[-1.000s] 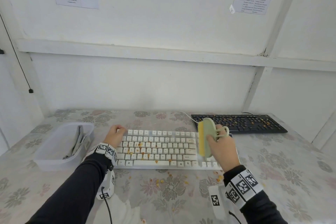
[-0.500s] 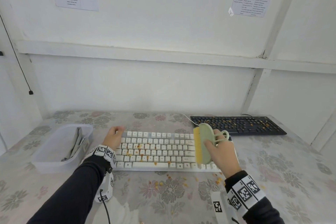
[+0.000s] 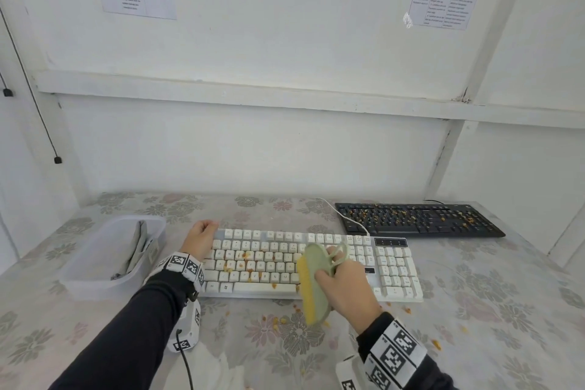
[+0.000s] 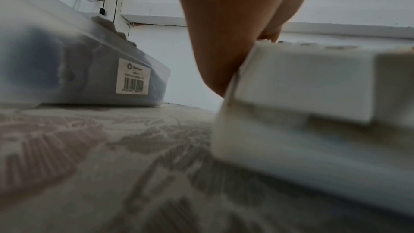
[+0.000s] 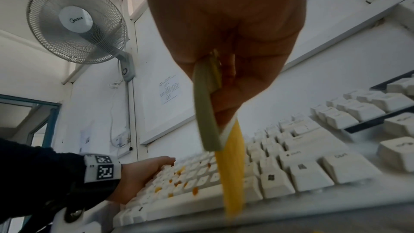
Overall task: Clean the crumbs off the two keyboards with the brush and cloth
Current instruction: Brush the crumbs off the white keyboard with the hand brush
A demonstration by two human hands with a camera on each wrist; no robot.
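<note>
So your right hand point(image 3: 346, 286) grips the green yellow-bristled brush point(image 3: 313, 282) at the white keyboard's point(image 3: 395, 275) near edge; your left hand point(image 3: 199, 239) steadies its far-left corner, fingers hidden. Crumbs remain left; the far-right black keyboard point(image 3: 418, 220) and binned grey cloth point(image 3: 136, 244) look untouched.

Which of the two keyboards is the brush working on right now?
The white keyboard, nearer the person: the right hand holds the brush over it. The black keyboard lies untouched, far right, covered in crumbs.
</note>
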